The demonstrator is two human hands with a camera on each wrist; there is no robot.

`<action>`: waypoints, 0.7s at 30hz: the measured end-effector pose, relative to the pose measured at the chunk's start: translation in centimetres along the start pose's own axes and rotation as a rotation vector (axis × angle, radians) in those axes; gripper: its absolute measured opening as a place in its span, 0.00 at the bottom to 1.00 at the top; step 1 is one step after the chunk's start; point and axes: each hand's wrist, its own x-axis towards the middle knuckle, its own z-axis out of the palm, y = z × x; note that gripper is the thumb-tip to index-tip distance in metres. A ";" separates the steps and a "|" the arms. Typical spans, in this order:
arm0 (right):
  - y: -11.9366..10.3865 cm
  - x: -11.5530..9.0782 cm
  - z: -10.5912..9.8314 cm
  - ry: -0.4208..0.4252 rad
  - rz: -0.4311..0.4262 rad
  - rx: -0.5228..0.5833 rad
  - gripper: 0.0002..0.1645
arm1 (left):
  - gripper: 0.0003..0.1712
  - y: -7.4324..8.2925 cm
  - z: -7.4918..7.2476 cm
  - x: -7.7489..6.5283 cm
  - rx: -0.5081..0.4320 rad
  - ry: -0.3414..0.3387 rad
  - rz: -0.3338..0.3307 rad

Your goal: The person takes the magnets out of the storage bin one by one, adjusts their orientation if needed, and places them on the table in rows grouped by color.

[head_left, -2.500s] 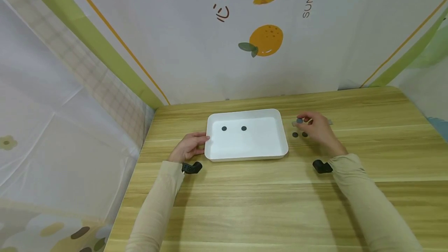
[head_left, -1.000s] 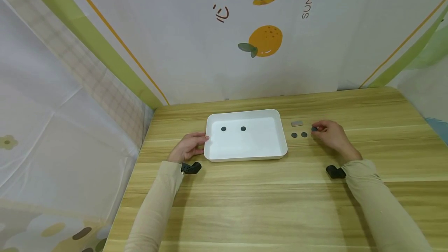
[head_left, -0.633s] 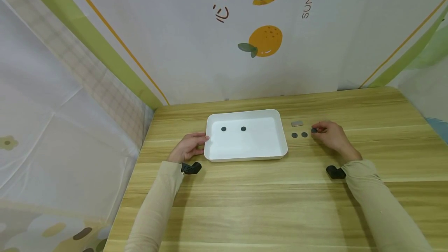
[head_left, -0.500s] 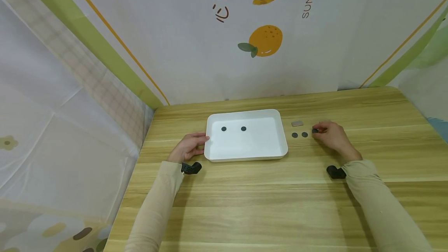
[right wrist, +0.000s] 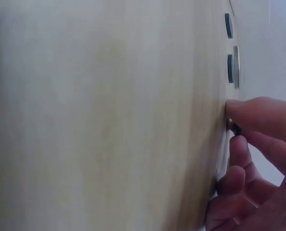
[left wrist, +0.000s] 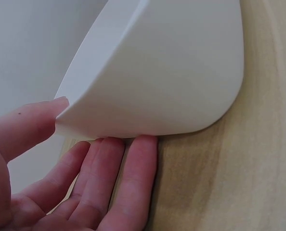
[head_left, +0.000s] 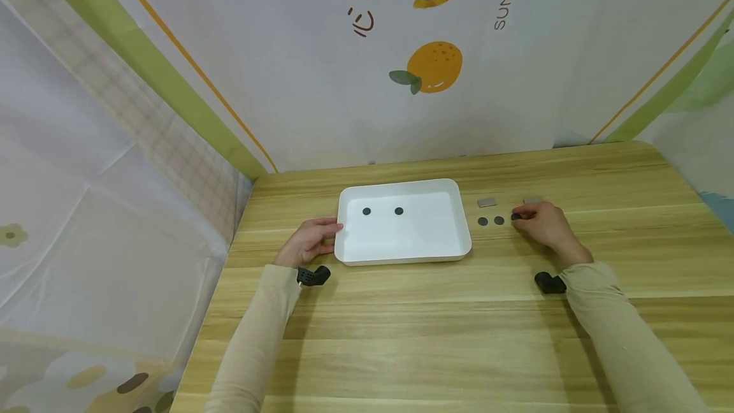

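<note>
My left hand (head_left: 309, 240) holds the left end of a shallow white tray (head_left: 401, 259), thumb at the rim and fingertips against the outer wall (left wrist: 181, 77). Two small dark round discs, one left (head_left: 367, 211) and one nearer the middle (head_left: 399, 211), lie inside the tray. Right of the tray, my right hand (head_left: 543, 225) pinches another dark disc (head_left: 516, 216) close over the table, partly hidden by the fingers. Two more dark discs (head_left: 483, 221) (right wrist: 230, 69) lie in a row just left of that hand.
A small grey rectangular plate (head_left: 486, 202) lies behind the row of discs. A second grey plate (head_left: 532, 200) shows just behind the right hand. The wooden table (head_left: 413, 336) ends at a white printed curtain (head_left: 321, 113) at the back.
My right hand has moved right with its disc, away from the tray, and then lowered slightly toward the near side. The second grey plate has come into view. The left hand stays put.
</note>
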 end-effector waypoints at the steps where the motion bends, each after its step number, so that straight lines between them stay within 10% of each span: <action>1: 0.0 0.0 0.0 -0.001 0.003 0.003 0.20 | 0.33 0.0 0.0 0.0 0.004 -0.001 0.002; 21: -0.1 -0.4 0.1 0.000 0.020 0.024 0.16 | 0.33 0.0 0.2 -0.1 0.016 0.014 0.006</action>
